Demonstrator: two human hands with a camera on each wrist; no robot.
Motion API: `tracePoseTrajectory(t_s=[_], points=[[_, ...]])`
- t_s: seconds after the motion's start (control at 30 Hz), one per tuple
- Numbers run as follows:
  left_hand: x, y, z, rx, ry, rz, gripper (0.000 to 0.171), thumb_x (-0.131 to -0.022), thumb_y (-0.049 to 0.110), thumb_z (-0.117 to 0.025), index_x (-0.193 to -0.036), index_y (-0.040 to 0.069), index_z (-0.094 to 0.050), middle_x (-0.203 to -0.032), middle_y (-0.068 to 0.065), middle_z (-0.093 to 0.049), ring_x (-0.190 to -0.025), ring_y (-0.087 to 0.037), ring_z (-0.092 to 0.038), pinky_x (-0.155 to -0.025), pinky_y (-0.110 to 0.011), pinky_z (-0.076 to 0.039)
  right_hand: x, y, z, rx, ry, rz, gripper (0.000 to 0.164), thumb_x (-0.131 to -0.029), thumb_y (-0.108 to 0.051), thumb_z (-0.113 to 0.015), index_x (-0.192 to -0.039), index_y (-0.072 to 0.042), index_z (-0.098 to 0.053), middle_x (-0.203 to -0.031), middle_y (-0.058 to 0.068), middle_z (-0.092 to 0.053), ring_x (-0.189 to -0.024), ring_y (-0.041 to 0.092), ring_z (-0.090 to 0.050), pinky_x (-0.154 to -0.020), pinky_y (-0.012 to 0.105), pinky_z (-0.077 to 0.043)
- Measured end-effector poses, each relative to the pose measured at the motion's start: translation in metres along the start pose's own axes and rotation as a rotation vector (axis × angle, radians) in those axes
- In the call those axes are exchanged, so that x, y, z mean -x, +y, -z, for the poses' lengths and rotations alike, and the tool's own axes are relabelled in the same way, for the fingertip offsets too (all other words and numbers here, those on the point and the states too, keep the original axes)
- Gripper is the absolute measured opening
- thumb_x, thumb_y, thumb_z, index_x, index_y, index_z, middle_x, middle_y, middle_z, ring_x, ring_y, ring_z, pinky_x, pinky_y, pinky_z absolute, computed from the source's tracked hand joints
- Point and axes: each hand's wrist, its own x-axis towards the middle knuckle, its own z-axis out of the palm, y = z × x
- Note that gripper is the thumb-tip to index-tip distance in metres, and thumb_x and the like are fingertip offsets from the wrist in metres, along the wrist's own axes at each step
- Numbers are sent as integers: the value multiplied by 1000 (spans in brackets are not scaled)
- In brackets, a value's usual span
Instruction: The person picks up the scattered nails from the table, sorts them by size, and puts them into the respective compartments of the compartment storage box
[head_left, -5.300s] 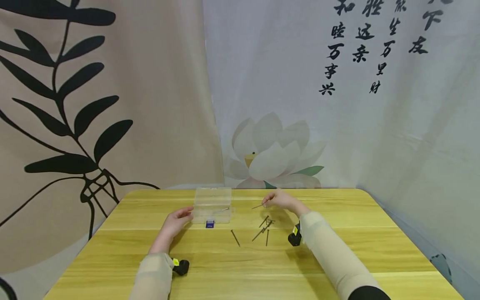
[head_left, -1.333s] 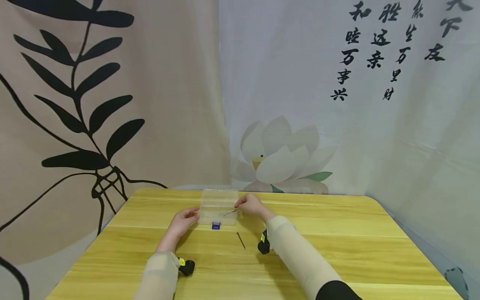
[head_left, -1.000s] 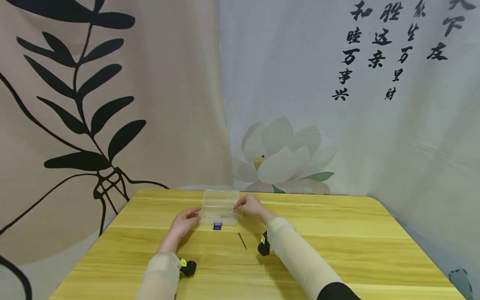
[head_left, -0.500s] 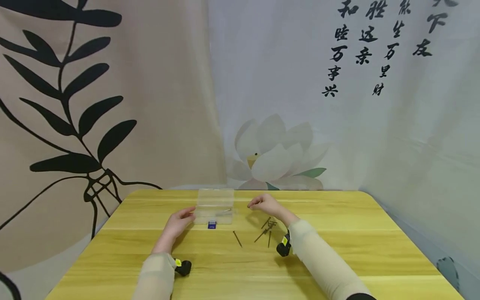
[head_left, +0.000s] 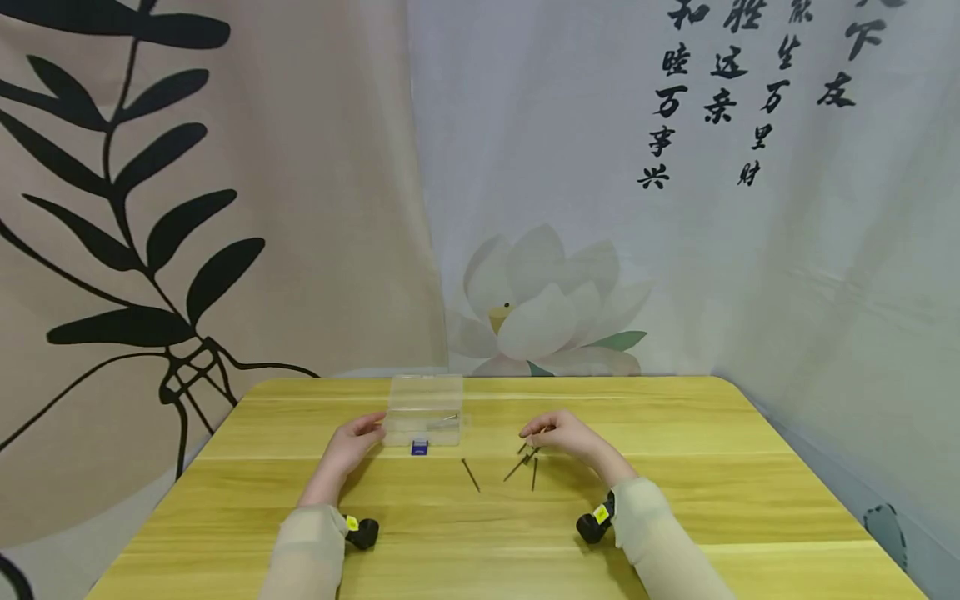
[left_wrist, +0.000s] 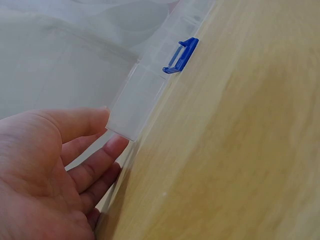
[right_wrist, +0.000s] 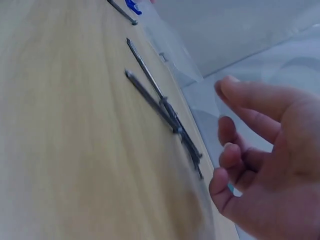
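Observation:
A clear plastic box with a blue latch stands lid-up at the table's far side, a nail inside it. My left hand holds its left end; in the left wrist view, thumb and fingers meet the box corner. Over a small pile of dark nails, my right hand hovers with loosely bent fingers and nothing in them. The right wrist view shows those nails crossing one another beside the hand. Another nail lies alone between box and pile.
A yellow wooden table carries everything, its far edge just behind the box. Beyond hangs a printed curtain with leaves, a lotus and writing. Each wrist wears a small black camera.
My right hand held a nail at the box's right side, let go of it, and has moved right and nearer, over the pile. My left hand has stayed at the box.

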Motion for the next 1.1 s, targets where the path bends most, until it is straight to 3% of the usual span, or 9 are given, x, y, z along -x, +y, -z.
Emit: tracePoseTrajectory(t_s=[0.2,0.47,0.8,1.1], points=[[3,1,0,-1,0,10,42,-97,12,-58,-137,-2,-52,-130,-26,-54,-120,-39,-49,-102,-52,-37,10,13,8,8,-30,34,21,-93,-7,-63,-108,6,-69,-111,16,-67,-97,16,-60,-80,29,-49],[2,0,1,-5,-2,27,43,-97,14,-58,-137,0,-52,-131,-25,-54,-122,-38,-48,-102,-52,-36,18,12,9,28,-39,-29,20,-89,-8,-67,-105,3,-72,-104,13,-69,-74,15,-51,-62,28,-42],[-2,-2,0,-2,13,6,42,-96,12,-59,-136,-2,-53,-126,-24,-57,-118,-36,-50,-100,-50,-38,13,13,2,117,-22,-27,15,-84,-5,-73,-98,-1,-75,-100,8,-70,-90,15,-60,-76,33,-49],[-1,0,-1,-8,8,17,42,-97,12,-58,-137,-1,-53,-127,-23,-56,-119,-36,-49,-100,-50,-38,12,17,1,132,1,-41,15,-81,-2,-74,-96,-3,-75,-97,5,-69,-85,16,-57,-74,32,-48]])
